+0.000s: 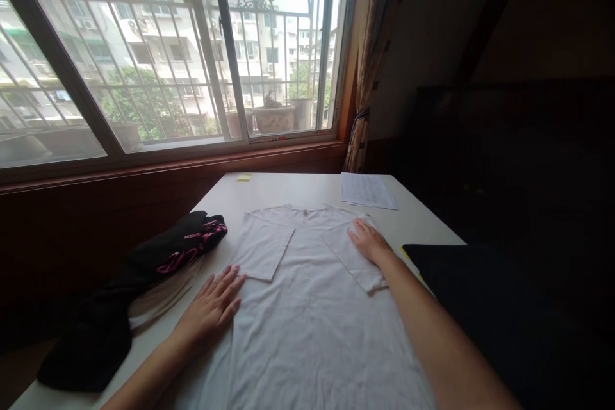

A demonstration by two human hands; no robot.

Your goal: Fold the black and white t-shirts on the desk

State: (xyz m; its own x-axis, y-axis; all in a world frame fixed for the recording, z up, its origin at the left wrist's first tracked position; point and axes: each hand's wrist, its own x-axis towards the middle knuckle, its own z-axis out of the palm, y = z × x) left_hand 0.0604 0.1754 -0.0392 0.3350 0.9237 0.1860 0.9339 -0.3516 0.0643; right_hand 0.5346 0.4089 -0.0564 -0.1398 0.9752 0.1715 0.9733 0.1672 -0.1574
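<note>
A white T-shirt (307, 327) lies spread on the white table, its neckline towards the window. Both sleeves are folded inward over the chest. My left hand (214, 301) rests flat at the shirt's left edge, fingers spread, fingertips by the lower corner of the left sleeve (264, 246). On the right sleeve (348, 253) lies my right hand (369, 240), palm down with the fingers stretched out near the shoulder. Neither hand grips anything. The lower end of the shirt runs out of view at the bottom.
Dark clothing with pink lettering (185, 250) lies in a heap on the table's left side, over a beige cloth (163, 295). Printed papers (368, 190) and a yellow note (244, 177) lie at the far edge. A dark flat item (480, 295) with a yellow edge sits at right.
</note>
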